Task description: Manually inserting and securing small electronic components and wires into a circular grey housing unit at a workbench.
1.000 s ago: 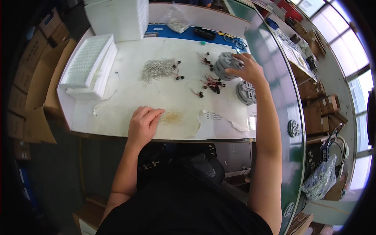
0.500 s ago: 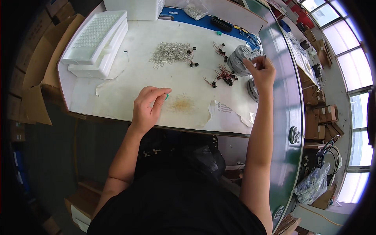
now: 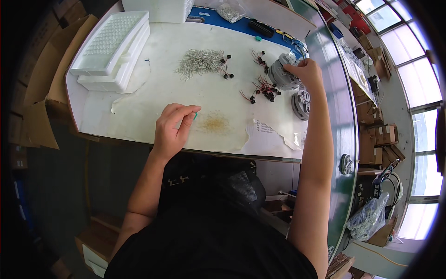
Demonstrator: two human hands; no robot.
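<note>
My left hand point(image 3: 172, 132) is held over the near edge of the worktable, thumb and forefinger pinched on a small green piece point(image 3: 196, 115). Most of that piece is hidden by the fingertips. At the right, my right hand point(image 3: 306, 74) reaches over a stack of grey round housings point(image 3: 282, 74), the thumb at their upper side. Its other fingers curl out of sight, so what they grip cannot be made out. A second grey round stack point(image 3: 301, 104) stands nearer me. Black small parts with red wires point(image 3: 267, 90) lie just left of the stacks.
A heap of silvery metal pins point(image 3: 200, 63) lies mid-table. White foam trays point(image 3: 109, 46) are piled at the left beside an open cardboard box point(image 3: 55, 79). A black case point(image 3: 261, 28) and another green piece point(image 3: 258, 39) sit at the back. Torn paper point(image 3: 267, 135) lies in front.
My right hand has moved slightly farther away, toward the back of the grey stack, and its fingers have turned away from view. My left hand keeps its pinch on the green piece.
</note>
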